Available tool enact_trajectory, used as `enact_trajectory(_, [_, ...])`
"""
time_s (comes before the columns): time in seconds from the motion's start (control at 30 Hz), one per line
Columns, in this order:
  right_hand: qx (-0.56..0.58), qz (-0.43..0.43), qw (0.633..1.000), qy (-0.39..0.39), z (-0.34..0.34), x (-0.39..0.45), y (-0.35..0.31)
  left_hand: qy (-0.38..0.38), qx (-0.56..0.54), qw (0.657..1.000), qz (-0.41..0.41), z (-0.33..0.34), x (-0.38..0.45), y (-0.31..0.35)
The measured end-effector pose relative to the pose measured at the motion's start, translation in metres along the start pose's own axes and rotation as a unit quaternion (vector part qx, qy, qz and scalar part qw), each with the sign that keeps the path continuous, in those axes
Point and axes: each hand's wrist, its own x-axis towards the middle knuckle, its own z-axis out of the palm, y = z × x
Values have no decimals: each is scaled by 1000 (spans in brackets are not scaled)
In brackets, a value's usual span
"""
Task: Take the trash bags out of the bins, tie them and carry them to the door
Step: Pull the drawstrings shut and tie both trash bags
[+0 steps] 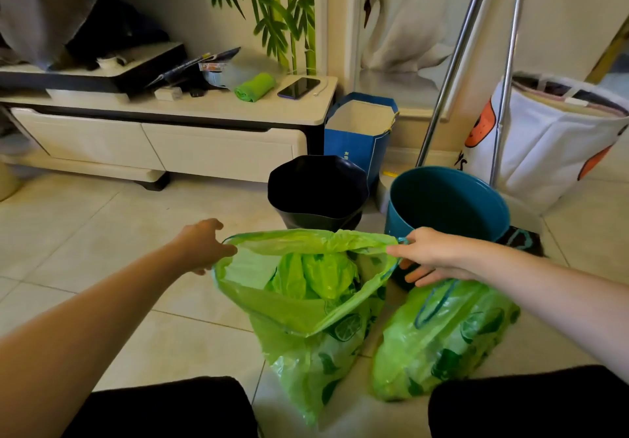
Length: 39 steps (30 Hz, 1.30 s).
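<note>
Both hands pinch the rim of an open green trash bag [306,318] printed with lime slices, left hand [204,247] and right hand [432,257] stretching it wide. It sits on the tile floor [102,250] before a black bin [318,192] and teal bin [446,202]. A second green bag [442,339] lies just beside. The blue paper bag's [357,138] writing is unreadable.

Tiled floor [102,233], two bins [318,192], green bags [442,335]

At lower centre of the frame, the left hand [204,247] and right hand [430,255] pinch opposite sides of an open green printed plastic trash bag [306,318]. Lower right lies a second green bag [439,339]. Above stand a black plastic bin [318,192] and a teal round bin [449,201].
</note>
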Motion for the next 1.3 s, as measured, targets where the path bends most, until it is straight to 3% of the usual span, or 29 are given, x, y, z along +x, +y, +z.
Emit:
enact_trajectory(0.1, [49,0,999,18,8,6,3,-21,-64,997,-29,3,-2,-3])
enact_trajectory(0.43, [43,-61,988,133,2,7,-8,34,-160,986,21,-8,-1,18])
enact_trajectory(0.53, [-41,-93,983,155,-6,-5,-13,66,-141,987,37,-11,1,20])
enact_trajectory(0.63, [-174,-153,951,205,-15,-17,-18,127,-50,988,68,-12,2,21])
enact_trajectory(0.77, [-141,-177,949,221,-20,-26,-25,146,-75,983,88,-14,5,17])
enact_trajectory(0.87, [-80,-170,959,213,-22,-29,-27,114,-169,976,83,-15,4,18])
enact_trajectory(1.03, [-27,-171,964,202,-21,-37,-31,-59,-334,939,62,-14,-5,24])
enact_trajectory(1.13, [18,-170,965,200,-22,-37,-32,-63,-366,925,76,-14,-7,29])
enact_trajectory(1.3, [68,-172,963,197,-26,-39,-36,-8,-343,934,96,-16,-4,33])
